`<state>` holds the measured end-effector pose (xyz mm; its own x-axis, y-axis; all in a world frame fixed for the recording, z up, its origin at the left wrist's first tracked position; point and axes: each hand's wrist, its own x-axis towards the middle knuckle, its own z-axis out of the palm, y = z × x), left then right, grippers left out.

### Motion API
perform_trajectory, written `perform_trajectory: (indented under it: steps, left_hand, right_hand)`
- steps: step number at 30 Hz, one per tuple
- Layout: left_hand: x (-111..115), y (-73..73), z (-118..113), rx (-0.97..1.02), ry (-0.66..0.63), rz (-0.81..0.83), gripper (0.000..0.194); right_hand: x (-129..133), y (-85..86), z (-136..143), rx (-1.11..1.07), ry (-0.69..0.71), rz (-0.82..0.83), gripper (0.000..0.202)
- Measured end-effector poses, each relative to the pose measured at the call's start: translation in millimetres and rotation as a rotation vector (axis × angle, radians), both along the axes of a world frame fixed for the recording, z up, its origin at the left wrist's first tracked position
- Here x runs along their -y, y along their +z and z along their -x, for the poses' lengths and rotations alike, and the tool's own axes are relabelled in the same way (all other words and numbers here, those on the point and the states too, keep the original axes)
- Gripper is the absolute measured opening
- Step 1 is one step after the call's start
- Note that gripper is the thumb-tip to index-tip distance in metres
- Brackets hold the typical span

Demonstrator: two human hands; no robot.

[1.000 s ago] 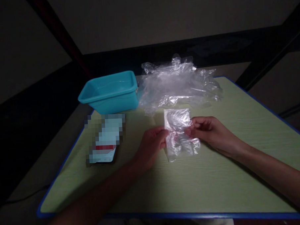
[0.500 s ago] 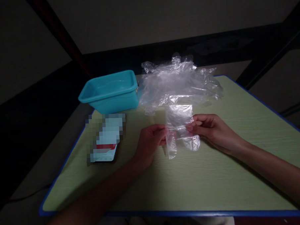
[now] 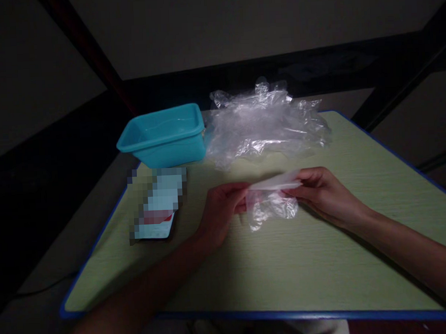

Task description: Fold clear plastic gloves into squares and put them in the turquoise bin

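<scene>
A clear plastic disposable glove (image 3: 272, 204) is stretched between my two hands above the table, its upper part folded over and the finger ends hanging down. My left hand (image 3: 227, 208) pinches its left edge. On the other side, my right hand (image 3: 322, 192) is closed on the right edge, thumb and fingers pressed together. Behind the hands lies a loose heap of clear plastic gloves (image 3: 261, 123), crumpled and overlapping.
A turquoise plastic basin (image 3: 162, 140) stands at the back left, beside the heap. In front of it lies a phone (image 3: 161, 204) with a lit, partly blurred screen. The pale green table (image 3: 286, 272) has a blue edge.
The upper part of the glove, upright and flat before, has folded down toward me between my hands. Both hands have stayed nearly in place, and the heap, basin and phone are unchanged.
</scene>
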<state>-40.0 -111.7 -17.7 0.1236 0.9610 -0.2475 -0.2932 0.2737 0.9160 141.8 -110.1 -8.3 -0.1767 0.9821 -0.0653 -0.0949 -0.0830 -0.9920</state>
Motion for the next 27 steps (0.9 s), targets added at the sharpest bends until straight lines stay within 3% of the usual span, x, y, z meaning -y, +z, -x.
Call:
perform_trajectory:
  steps: [12,19,27]
  left_hand:
    - [0.4,7.1,-0.6,0.024,-0.011,0.070,0.026]
    - [2.7,7.5,1.5,-0.018,0.004,-0.010,0.024]
    - [3.8,9.7,-0.3,-0.018,-0.012,0.001,0.015]
  right_hand:
    - [7.2,9.5,0.2,0.263,-0.062,-0.279,0.013]
    - [11.9,8.4,0.8,0.314,-0.107,-0.440,0.019]
    - [11.6,6.1,-1.4,0.341,-0.178,-0.499,0.021]
